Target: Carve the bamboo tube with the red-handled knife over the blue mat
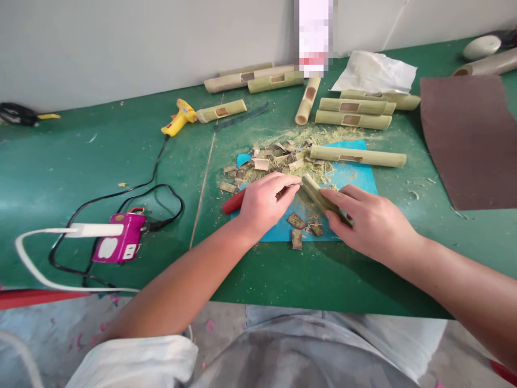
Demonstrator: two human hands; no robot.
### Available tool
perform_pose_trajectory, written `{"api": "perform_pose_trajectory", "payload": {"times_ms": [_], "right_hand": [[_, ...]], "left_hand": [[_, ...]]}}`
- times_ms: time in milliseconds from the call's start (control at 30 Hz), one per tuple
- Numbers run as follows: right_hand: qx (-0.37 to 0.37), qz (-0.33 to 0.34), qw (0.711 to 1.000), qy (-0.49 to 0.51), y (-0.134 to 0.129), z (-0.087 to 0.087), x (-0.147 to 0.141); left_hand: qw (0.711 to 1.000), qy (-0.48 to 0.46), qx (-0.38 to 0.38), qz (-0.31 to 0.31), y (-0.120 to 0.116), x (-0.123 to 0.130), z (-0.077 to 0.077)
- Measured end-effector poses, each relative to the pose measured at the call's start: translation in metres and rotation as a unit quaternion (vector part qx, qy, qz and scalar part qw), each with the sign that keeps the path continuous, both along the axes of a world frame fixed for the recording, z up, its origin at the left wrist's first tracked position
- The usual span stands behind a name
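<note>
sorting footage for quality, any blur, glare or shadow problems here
Head view: soft shadow on the green table below the right hand; faint pale sheen on its left side; pixelated patch over the wall; fine detail near the left hand slightly soft.

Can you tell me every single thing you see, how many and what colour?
cut bamboo tubes: many, green-tan, mostly back
bamboo piece: one, greenish, in right hand
bamboo scraps: many, brown-tan, middle
blue sheet: one, under scraps
red handle: one, at left hand
corded tool: one, yellow, back left
thin strip: one, dark, beside it
power adapter: one, magenta, left
cords: black and white, left
crumpled sheet: one, white, back right
large sheet: one, brown, right
rounded object: one, white, far right
table: one, green
hands: two, left, right
</note>
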State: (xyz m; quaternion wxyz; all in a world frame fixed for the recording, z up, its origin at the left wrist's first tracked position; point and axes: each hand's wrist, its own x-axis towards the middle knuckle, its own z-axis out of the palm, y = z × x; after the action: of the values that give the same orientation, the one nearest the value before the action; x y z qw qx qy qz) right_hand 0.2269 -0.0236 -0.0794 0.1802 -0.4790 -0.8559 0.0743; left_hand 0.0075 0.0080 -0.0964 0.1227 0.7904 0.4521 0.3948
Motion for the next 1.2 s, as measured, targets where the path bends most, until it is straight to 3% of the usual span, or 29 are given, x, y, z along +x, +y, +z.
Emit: {"api": "perform_pose_trajectory", "payload": {"times_ms": [433, 633, 767, 967, 1200], "right_hand": [[-0.016, -0.032, 0.999, 0.013, -0.0010, -0.0024, -0.0051], [-0.088, -0.029, 0.991, 0.091, 0.0016, -0.0038, -0.0046], [-0.072, -0.026, 0.993, 0.093, -0.0005, -0.0040, -0.0060], [-0.063, -0.021, 0.996, 0.055, -0.0027, -0.0047, -0.0061], [-0.044, -0.007, 0.998, 0.043, -0.0036, -0.0055, -0.0056]], "left_hand": [[0.998, 0.010, 0.053, -0.021, 0.0066, 0.0003, -0.0081], [0.996, 0.048, 0.079, -0.018, 0.0059, -0.0016, -0.0107], [0.989, 0.097, 0.103, -0.031, 0.0049, -0.0032, -0.0092], [0.988, 0.101, 0.081, -0.084, 0.0023, -0.0052, -0.0060], [0.985, 0.124, 0.093, -0.074, -0.0002, -0.0057, -0.0041]]}}
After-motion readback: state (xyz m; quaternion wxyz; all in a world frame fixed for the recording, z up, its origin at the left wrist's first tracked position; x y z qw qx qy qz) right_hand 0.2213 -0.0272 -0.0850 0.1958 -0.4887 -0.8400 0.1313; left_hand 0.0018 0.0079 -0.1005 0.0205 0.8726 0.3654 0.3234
